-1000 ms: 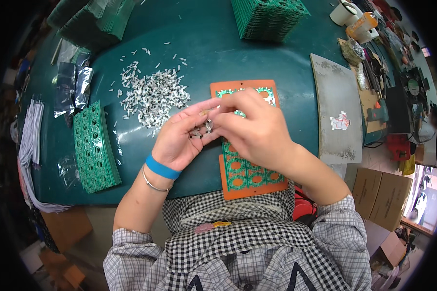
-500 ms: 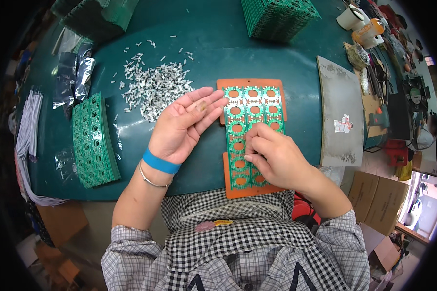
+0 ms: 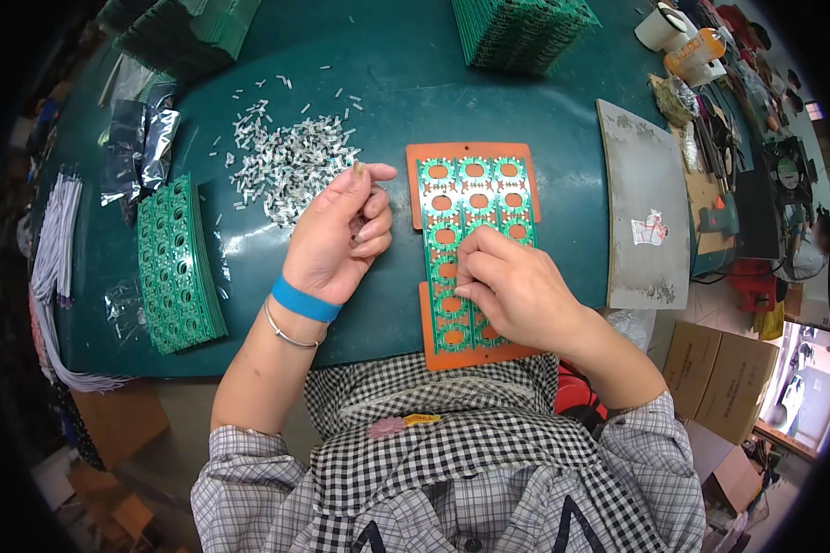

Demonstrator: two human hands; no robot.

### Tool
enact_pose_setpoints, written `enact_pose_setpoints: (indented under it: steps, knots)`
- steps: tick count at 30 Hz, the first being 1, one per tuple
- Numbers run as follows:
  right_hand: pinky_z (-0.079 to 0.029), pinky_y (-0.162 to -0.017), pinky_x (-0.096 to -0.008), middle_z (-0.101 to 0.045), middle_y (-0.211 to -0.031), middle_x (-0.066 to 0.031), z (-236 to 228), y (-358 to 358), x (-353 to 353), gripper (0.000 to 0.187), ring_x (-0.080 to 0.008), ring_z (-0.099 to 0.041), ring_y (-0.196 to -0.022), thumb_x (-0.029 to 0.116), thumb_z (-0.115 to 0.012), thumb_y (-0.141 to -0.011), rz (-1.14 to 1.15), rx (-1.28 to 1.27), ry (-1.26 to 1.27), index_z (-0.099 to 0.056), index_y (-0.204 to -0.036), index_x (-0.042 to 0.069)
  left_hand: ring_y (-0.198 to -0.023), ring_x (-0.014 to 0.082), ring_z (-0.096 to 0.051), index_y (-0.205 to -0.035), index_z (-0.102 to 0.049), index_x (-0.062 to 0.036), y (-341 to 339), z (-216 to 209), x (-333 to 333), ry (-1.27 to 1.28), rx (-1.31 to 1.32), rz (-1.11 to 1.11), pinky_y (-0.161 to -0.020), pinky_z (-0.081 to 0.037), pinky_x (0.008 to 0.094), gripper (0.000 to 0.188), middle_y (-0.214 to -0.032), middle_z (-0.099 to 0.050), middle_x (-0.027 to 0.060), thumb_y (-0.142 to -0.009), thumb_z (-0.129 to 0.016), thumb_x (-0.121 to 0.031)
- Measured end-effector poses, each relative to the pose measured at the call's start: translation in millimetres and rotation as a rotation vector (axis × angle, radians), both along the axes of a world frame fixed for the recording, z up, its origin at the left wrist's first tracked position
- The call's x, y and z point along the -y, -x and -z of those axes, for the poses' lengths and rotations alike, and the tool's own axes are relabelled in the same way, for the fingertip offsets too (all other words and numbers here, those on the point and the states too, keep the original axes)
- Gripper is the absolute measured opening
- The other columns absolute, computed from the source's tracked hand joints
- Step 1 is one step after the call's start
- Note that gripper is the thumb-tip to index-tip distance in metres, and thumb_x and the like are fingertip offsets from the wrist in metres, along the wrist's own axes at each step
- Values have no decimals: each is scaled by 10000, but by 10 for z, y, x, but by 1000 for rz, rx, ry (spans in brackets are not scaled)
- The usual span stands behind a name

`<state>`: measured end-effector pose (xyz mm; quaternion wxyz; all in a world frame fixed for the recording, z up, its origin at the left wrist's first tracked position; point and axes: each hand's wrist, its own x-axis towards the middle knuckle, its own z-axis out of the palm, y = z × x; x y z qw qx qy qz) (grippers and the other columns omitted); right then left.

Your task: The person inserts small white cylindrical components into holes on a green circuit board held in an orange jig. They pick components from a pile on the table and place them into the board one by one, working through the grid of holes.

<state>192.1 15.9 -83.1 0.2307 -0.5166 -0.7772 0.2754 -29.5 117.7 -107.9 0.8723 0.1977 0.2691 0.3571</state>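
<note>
A green panel of circuit boards [image 3: 444, 220] with rows of round cut-outs lies on an orange fixture plate [image 3: 468, 150] in front of me. Over the panel's lower middle, my right hand [image 3: 518, 288] is closed in a pinch; its fingertips hide whatever is between them. My left hand [image 3: 339, 221] is held palm up to the left of the panel, its fingers curled in and the thumb against them. What it holds, if anything, is too small to make out. Just beyond it spreads a loose pile of small white parts [image 3: 290, 152].
A stack of green panels [image 3: 168, 267] and a bundle of white wires [image 3: 53, 240] lie left. Taller panel stacks [image 3: 526, 35] stand at the back. A grey board [image 3: 644, 207] lies right, with tools and a white cup [image 3: 662, 29] beyond. Cardboard boxes [image 3: 721, 382] stand lower right.
My left hand has drawn back left from the panel's edge, and its fingers have curled in. The right hand stays pinched over the panel, with the whole view shifted slightly.
</note>
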Motion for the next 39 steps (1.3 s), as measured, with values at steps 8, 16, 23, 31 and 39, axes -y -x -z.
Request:
enact_pose_setpoints:
  steps: [8, 16, 23, 31, 39]
  knots:
    - [-535, -611, -365, -585, -984, -58, 60, 54, 19, 164, -245, -649, -812, 102, -723, -794, 1, 82, -158, -621, -906, 40, -737, 105, -537, -1295, -558, 32, -34, -73, 8, -38, -68, 32, -616, -457, 215, 321, -951, -621, 55, -1006, -541, -106]
    - [-551, -602, -350, -602, -1003, -61, 13, 67, 46, 194, -231, -656, -860, 130, -723, -771, -146, 200, -212, -596, -877, 29, -715, 92, -544, -1231, -612, 29, -27, -41, 27, -122, -169, 119, -550, -407, 176, 280, -1002, -662, 103, -976, -600, -84]
    - [-536, -616, -350, -620, -980, -62, -105, -19, -185, 198, -238, -662, -808, 83, -765, -739, -9, -113, -207, -650, -896, 47, -714, 66, -553, -1293, -592, 36, -45, -59, 58, -195, -141, 177, -564, -417, 175, 329, -945, -665, 60, -1002, -572, -115]
    - [-526, -616, -343, -631, -934, -68, -140, 188, -427, 144, -243, -655, -737, 25, -733, -746, 182, -194, -383, -681, -879, 47, -747, 98, -586, -1379, -519, 21, -71, -57, 117, -278, -108, 199, -554, -425, 180, 392, -1003, -663, 101, -1005, -551, -92]
    - [-518, -593, -350, -632, -890, -57, -94, 200, -457, 114, -240, -646, -735, 42, -745, -711, 133, -157, -417, -688, -809, 49, -852, 127, -664, -1342, -541, 30, -123, -170, 116, -96, -57, 229, -618, -494, 201, 361, -1037, -685, 122, -1035, -500, -157]
